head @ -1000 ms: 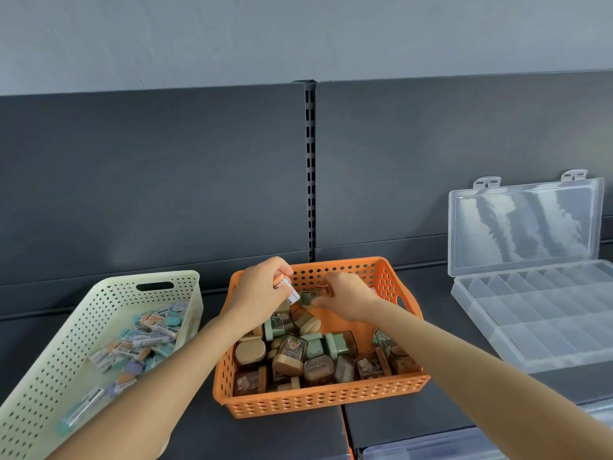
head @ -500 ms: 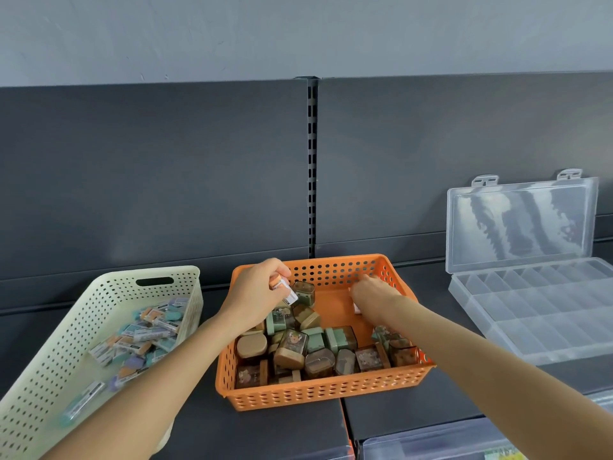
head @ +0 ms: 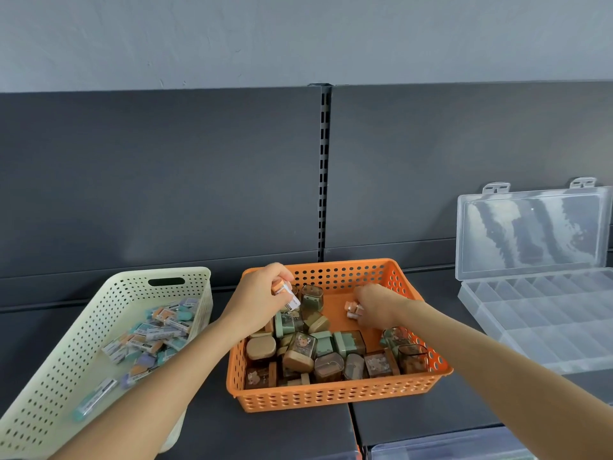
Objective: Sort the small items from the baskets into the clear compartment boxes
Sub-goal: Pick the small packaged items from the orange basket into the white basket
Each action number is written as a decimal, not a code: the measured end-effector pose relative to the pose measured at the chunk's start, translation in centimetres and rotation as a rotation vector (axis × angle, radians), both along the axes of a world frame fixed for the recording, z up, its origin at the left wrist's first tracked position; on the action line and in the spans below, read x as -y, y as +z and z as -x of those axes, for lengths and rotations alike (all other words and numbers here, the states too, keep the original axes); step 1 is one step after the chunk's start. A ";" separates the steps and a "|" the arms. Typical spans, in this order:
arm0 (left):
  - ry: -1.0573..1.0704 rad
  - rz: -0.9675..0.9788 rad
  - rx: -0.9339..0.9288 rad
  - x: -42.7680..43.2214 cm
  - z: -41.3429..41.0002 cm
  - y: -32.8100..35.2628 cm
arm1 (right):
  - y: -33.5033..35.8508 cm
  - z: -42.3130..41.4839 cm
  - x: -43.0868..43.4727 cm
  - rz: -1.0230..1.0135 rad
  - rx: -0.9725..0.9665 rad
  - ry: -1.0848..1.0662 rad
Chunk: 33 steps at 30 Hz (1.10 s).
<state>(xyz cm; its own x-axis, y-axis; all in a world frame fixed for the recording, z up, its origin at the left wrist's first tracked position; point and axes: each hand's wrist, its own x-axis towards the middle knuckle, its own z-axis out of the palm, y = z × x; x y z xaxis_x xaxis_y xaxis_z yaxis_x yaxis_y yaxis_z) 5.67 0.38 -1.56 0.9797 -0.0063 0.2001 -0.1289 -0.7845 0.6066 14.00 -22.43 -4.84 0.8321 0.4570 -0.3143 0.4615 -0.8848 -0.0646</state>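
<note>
A pale grey wall (head: 298,34) is seen at the top. Below it, two dark back panels (head: 149,177) are divided by a slotted upright (head: 324,174). A dark shelf (head: 282,433) is placed underneath.

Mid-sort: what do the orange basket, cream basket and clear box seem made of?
Orange basket: likely moulded plastic, matte, one even colour, regular rows of holes. Cream basket: apparently the same, perforated with a moulded handle slot. Clear box: seemingly rigid transparent plastic, glossy; its raised lid shows reflections and moulded tabs.
</note>
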 end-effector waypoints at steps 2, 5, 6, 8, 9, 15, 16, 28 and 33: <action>-0.005 0.000 0.005 -0.1 0.0 0.0 | 0.0 0.1 0.0 -0.022 -0.016 -0.017; -0.001 0.007 0.001 -0.4 0.0 -0.1 | 0.1 0.0 0.2 -0.040 -0.034 -0.039; 0.002 0.010 -0.001 -0.5 0.0 -0.1 | 0.3 0.0 0.3 -0.059 -0.039 -0.050; 0.006 0.006 0.006 -0.8 0.2 0.0 | 0.9 0.0 0.4 -0.147 -0.072 -0.080; 0.008 0.006 0.012 -1.0 0.3 0.2 | 1.3 0.0 0.4 -0.232 -0.118 -0.110; 0.043 -0.004 0.060 -2.5 1.0 1.3 | 5.4 1.1 -1.1 -0.843 -0.654 -0.287; 0.048 -0.008 0.071 -2.9 1.1 1.5 | 6.0 1.3 -1.7 -0.874 -0.683 -0.266; 0.234 -0.029 0.075 -10.7 5.9 2.9 | 7.8 5.2 -14.4 -0.669 -0.231 0.082; 0.341 -0.095 0.039 -14.7 8.4 2.4 | 7.0 5.7 -19.7 -0.649 -0.109 0.158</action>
